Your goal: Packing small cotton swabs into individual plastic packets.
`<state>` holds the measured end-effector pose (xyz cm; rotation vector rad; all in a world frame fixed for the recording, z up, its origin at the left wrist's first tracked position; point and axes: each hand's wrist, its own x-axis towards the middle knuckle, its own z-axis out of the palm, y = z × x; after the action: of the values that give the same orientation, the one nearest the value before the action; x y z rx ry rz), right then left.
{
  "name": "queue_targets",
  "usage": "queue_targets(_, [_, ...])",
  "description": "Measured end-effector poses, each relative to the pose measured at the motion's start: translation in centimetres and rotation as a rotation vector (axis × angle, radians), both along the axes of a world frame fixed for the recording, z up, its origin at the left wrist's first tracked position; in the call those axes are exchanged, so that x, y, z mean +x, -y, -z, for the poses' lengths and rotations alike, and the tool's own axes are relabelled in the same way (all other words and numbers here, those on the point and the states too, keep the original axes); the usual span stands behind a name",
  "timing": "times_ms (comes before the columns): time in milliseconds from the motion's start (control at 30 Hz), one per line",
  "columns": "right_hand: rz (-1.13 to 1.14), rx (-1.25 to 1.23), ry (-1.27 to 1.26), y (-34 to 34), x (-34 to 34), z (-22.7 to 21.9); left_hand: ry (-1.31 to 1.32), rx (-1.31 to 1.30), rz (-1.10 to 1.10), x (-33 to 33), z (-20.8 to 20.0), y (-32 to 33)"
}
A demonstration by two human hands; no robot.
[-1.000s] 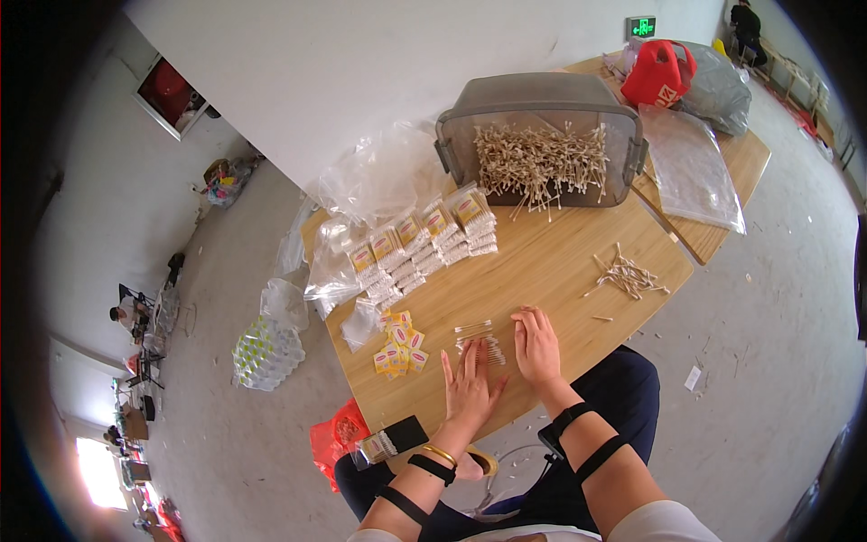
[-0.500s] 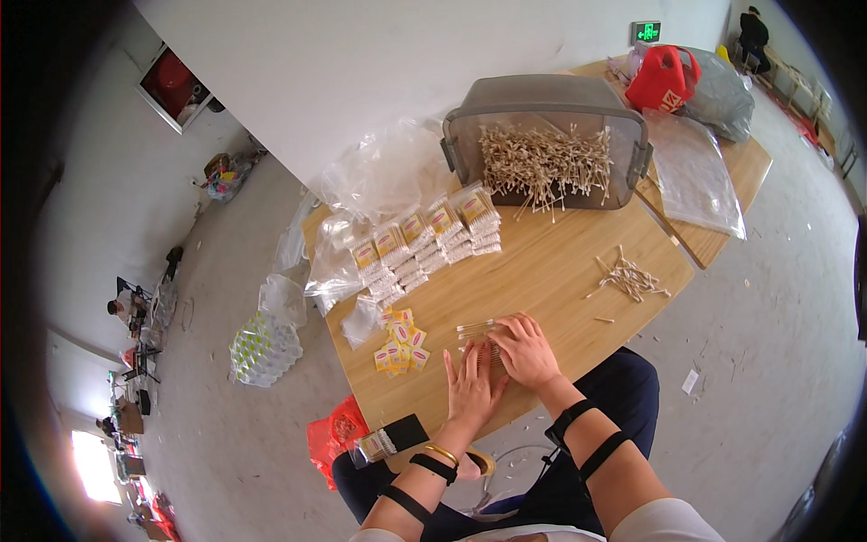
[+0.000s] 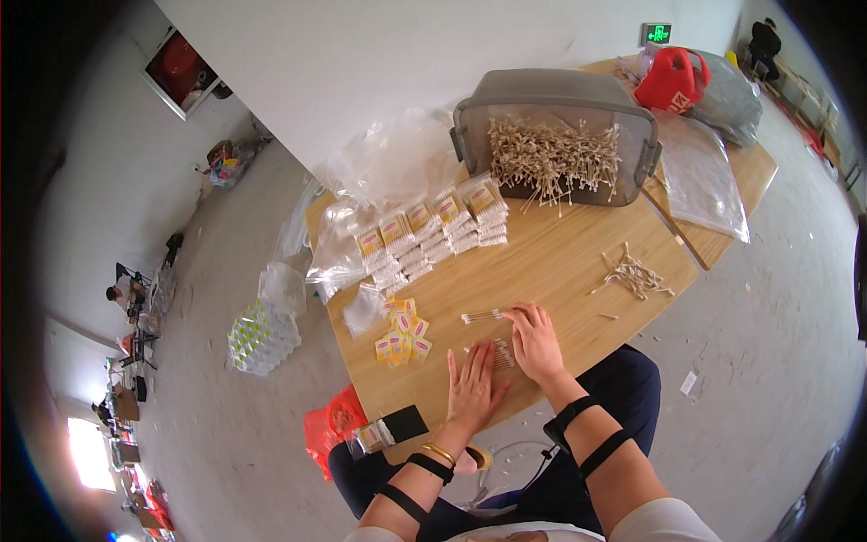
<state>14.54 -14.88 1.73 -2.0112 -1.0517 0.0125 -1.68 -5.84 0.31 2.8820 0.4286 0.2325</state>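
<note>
Left hand [image 3: 474,390] and right hand [image 3: 539,348] at two groups of cotton swabs [image 3: 504,354] on one worktop [image 3: 560,262].
The left hand lies flat, palm down, fingers a little spread, over the nearer group; the right has its fingers bent and close together, tips at the right end of the farther, smaller row [image 3: 482,316]; whether it pinches any cannot be told, and the swabs in either group are too fine to count. To the right are one loose pile [image 3: 637,274] and one lone swab [image 3: 608,316]. One grey bin [image 3: 560,88] holds a heap beyond counting. Left of it, five labelled packets [image 3: 420,219] top a row of stacks. Nearer lies one cluster of overlapping yellow-and-white cards [image 3: 404,336], their exact number unclear.
</note>
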Motion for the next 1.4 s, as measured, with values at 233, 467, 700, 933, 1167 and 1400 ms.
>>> queue_targets(233, [-0.146, 0.028, -0.058, 2.1, 0.2, 0.4, -0.054, -0.022, 0.001, -1.2, -1.0, -0.7])
queue_targets(467, [-0.234, -0.374, 0.185, 3.9, -3.7, -0.6, -0.093, -0.019, -0.198, -2.4, -0.2, -2.0])
queue_targets(700, [-0.198, -0.471, 0.346, 1.7, -4.8, 1.9, -0.011, -0.093, -0.191, -0.6, 0.3, -0.3])
queue_targets(933, [-0.229, -0.537, 0.347, 1.8, -4.9, 1.2, -0.011, -0.14, -0.061, -0.3, -0.4, -0.6])
queue_targets(1167, [-0.233, -0.51, 0.342, 1.4, -5.0, 1.4, 0.268, -0.466, -0.252, -4.2, -3.0, -1.9])
queue_targets(1400, [-0.238, -0.528, 0.376, 0.6, -7.5, 1.2, 0.451, -0.312, -0.914, -21.0, -1.7, -9.4])
